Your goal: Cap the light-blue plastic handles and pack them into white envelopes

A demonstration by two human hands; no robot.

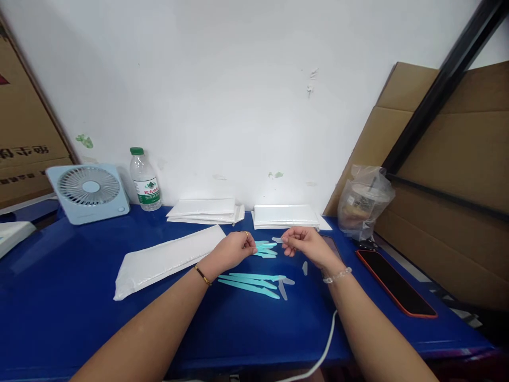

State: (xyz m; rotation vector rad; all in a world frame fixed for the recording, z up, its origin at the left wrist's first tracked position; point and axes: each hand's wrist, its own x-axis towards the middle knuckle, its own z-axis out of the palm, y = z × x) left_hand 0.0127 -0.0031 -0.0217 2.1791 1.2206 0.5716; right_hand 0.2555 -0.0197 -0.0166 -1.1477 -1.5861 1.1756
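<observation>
My left hand [234,249] is closed in a pinch on a turquoise eyebrow razor [270,245], whose tip points right. Several more turquoise razors [265,254] lie just beyond and under its fingertips, partly hidden. My right hand [305,245] pinches a small translucent blade cap [277,240], close to the razor's tip but apart from it. Nearer me, several razors [250,286] lie fanned out on the blue table. Two loose caps [282,289] rest by their right ends. Another cap [305,268] lies below my right hand.
A white padded mailer [163,260] lies left. Stacked white packets [204,208] and a second stack [284,216] sit along the wall. Behind left stand a fan [90,187] and water bottle [146,183]. Right are a bagged cup [363,204], phone [397,284] and white cable [328,345].
</observation>
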